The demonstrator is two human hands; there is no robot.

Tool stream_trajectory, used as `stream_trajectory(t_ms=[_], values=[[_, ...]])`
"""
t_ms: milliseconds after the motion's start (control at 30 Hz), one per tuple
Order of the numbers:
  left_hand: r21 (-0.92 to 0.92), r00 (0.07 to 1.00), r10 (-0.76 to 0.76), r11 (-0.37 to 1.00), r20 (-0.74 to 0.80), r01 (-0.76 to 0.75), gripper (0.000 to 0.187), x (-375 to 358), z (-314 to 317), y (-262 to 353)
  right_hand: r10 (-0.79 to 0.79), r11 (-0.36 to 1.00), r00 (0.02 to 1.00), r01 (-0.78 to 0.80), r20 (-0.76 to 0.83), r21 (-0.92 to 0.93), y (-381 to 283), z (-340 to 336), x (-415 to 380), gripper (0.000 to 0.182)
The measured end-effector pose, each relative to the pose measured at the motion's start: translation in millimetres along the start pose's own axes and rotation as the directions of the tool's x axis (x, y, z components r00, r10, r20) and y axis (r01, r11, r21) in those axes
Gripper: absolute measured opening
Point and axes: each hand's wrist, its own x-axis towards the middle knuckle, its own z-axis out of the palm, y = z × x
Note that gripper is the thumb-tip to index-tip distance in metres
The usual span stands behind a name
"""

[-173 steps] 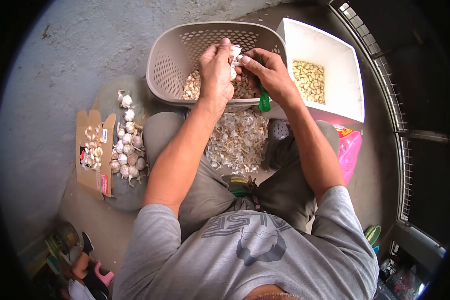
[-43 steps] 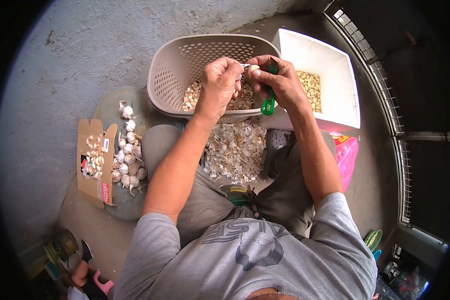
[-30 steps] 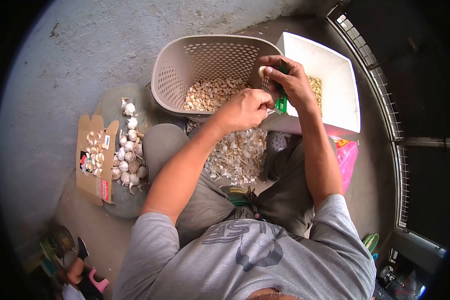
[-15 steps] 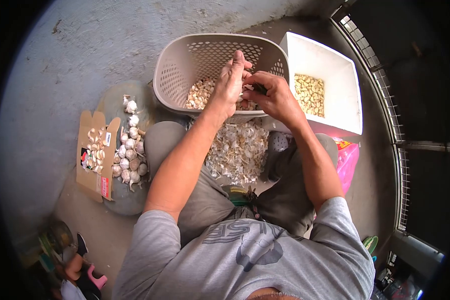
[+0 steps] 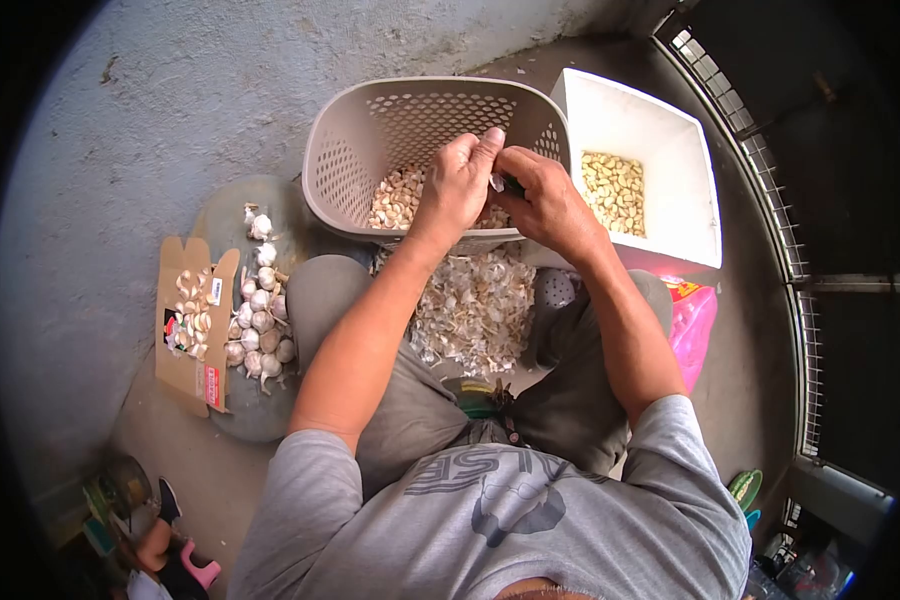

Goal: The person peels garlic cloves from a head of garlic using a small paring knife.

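Over the front of a brown perforated basket, my hands meet. My left hand is closed, thumb up, fingers curled round a pale garlic clove that is mostly hidden. Pressed close beside it, my right hand is closed on a small dark tool, perhaps a knife; its blade cannot be made out. Below them, unpeeled garlic cloves lie in the basket. A heap of garlic skins sits on the floor between my legs.
A white foam box with peeled cloves adjoins the basket's right side. At left, whole garlic bulbs and a cardboard box with cloves rest on a round surface. A pink bag is by my right knee. Another person's leg shows lower left.
My left hand has curled from raised, straighter fingers into a closed grip and come slightly lower. The right hand has turned a little against it. The view has shifted slightly.
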Motion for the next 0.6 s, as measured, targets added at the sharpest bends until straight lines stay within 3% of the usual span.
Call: stream_trajectory(t_ms=[100, 200, 267, 367, 400, 467, 600], values=[[0.061, 0.997, 0.071, 0.996, 0.013, -0.072, 0.055, 0, 1, 3, 0.051, 0.998, 0.998, -0.052, 0.028, 0.039, 1, -3, -1, 0.023], [-0.197, 0.995, -0.069, 0.977, 0.073, 0.082, 0.052, -2, -3, 14, 0.203, 0.963, 0.977, -0.210, 0.060, 0.171, 4, -8, 2, 0.022], [-0.220, 0.993, -0.078, 0.971, 0.086, 0.096, 0.046, -1, -4, 10, 0.326, 0.909, 0.939, -0.342, 0.105, 0.236, 10, -14, 5, 0.025], [-0.235, 0.998, -0.050, 0.970, 0.049, 0.060, 0.037, -3, 1, 9, 0.242, 0.926, 0.959, -0.274, 0.148, 0.261, 15, -14, 5, 0.030], [-0.254, 1.000, -0.002, 0.967, 0.014, 0.006, 0.036, 0, 6, -4, 0.220, 0.911, 0.970, -0.241, 0.099, 0.334, 9, -8, 4, 0.031], [-0.325, 0.998, 0.049, 0.944, -0.031, -0.057, 0.032, 2, 9, -18, 0.201, 0.938, 0.979, -0.204, 0.040, 0.279, 10, 0, 2, 0.028], [-0.174, 0.991, 0.101, 0.978, -0.090, -0.116, 0.045, -1, 8, -9, 0.156, 0.961, 0.986, -0.137, -0.060, 0.239, 3, 6, -1, 0.021]])
